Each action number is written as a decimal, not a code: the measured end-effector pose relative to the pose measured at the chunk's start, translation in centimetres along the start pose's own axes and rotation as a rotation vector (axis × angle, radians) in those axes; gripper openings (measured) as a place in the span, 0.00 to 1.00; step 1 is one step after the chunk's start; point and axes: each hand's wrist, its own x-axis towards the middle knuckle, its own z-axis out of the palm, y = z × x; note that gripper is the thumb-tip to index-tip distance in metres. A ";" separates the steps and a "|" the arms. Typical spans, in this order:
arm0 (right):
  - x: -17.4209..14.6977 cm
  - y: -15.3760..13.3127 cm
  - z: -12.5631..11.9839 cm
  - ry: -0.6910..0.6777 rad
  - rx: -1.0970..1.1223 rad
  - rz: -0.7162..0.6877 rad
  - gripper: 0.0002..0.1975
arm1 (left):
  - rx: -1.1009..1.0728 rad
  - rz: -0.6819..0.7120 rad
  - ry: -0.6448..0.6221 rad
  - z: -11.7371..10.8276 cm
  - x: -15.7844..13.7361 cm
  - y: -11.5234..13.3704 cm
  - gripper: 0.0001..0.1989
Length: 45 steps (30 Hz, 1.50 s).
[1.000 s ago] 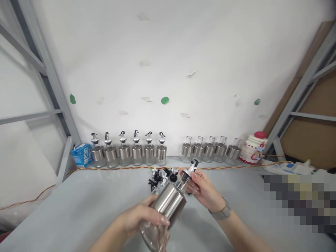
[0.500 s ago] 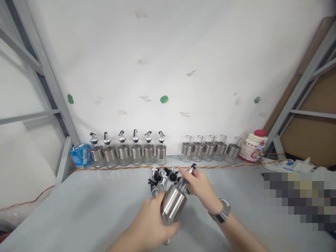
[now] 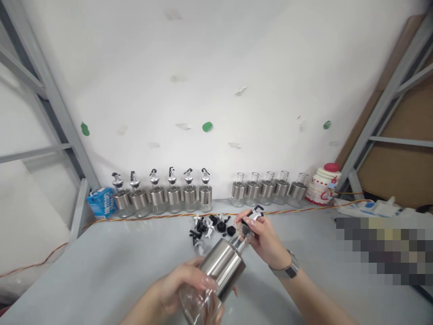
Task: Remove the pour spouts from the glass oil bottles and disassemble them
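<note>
A glass oil bottle with a steel sleeve (image 3: 221, 267) is held tilted above the table, neck pointing away to the right. My left hand (image 3: 179, 289) grips its glass base and the lower sleeve. My right hand (image 3: 264, 239) wraps the neck, with fingers on the black and silver pourer cap (image 3: 253, 216) at the top. A wristwatch (image 3: 287, 268) sits on my right wrist. Loose pourer caps (image 3: 208, 225) lie on the table just beyond the bottle.
Several capped bottles (image 3: 162, 196) line the wall at left, several uncapped ones (image 3: 267, 188) at right. A blue carton (image 3: 99, 203) stands far left, a cake-shaped jar (image 3: 323, 185) far right. A striped cable (image 3: 152, 216) runs along the grey table (image 3: 101, 262).
My left hand turned back under the bottle, showing its glass base again. My right hand stayed on the cap at the neck. The view shifted slightly.
</note>
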 end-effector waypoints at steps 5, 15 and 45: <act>0.3 1.0 -0.1 0.175 0.006 -0.073 0.10 | -0.148 -0.009 -0.126 -0.2 0.5 0.1 0.26; 1.3 1.6 -1.1 0.530 0.039 -0.085 0.13 | -0.012 -0.119 0.067 -0.4 -0.3 1.0 0.19; -0.5 2.0 4.1 0.283 -0.315 -0.049 0.20 | 0.858 0.537 0.729 -0.2 1.9 -2.3 0.39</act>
